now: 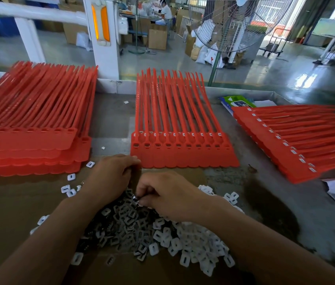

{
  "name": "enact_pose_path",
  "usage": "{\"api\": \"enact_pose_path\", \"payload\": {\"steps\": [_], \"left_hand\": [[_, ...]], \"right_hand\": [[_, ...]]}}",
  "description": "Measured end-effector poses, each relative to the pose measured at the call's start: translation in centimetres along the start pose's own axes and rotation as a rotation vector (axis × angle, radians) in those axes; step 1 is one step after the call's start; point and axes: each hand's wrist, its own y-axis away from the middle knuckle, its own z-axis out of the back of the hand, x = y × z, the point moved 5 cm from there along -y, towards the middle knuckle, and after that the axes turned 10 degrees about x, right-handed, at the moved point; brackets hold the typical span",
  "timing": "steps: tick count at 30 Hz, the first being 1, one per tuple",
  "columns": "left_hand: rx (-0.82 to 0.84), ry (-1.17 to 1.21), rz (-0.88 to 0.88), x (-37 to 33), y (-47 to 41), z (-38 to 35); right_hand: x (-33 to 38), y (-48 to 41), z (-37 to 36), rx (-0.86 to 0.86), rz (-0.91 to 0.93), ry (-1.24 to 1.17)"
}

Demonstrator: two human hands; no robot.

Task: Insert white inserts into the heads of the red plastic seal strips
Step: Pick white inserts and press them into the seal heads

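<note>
The person's body shows as two bare forearms, uncovered along the whole length in view, each narrowing to a bare wrist. The left hand and the right hand are bare as well, knuckles and finger joints plainly visible.
</note>
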Motion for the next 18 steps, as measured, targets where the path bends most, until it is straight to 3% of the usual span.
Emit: {"api": "enact_pose_path", "payload": {"steps": [14, 18], "left_hand": [[0.011, -0.002, 0.001, -0.1, 0.3, 0.2], [0.015, -0.002, 0.0, -0.1, 0.3, 0.2]], "right_hand": [[-0.3, 0.5, 0.7, -0.024, -0.013, -0.081], [-1.5, 1.3, 2.6, -0.113, -0.057, -0.125]]}}
